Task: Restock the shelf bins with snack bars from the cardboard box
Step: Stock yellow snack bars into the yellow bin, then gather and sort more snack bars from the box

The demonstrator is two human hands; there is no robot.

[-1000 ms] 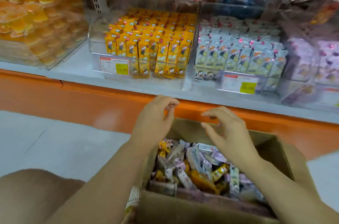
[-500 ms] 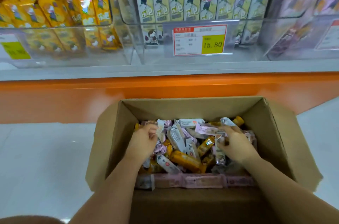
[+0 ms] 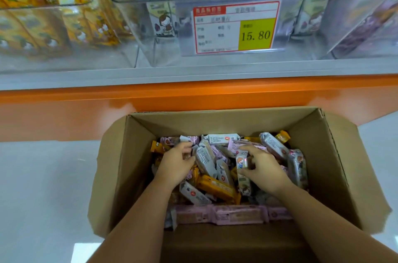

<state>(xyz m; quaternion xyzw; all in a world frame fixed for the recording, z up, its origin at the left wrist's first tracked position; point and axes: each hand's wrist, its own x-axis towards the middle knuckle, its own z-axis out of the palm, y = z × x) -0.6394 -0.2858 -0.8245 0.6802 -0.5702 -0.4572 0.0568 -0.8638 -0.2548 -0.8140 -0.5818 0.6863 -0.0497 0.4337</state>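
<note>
Reaches both forearms from the bottom edge into the open cardboard box at lower centre, palms down on the heaped snack bars. Pinches a pale cartoon-printed bar between thumb and curled fingers of the right hand; curls the left hand into the heap, hold on anything unclear.

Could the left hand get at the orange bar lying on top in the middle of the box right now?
Probably yes. The orange bar lies on top, mostly uncovered, just beside the left hand inside the open cardboard box. The right hand is off to the other side, not in the way.
</note>
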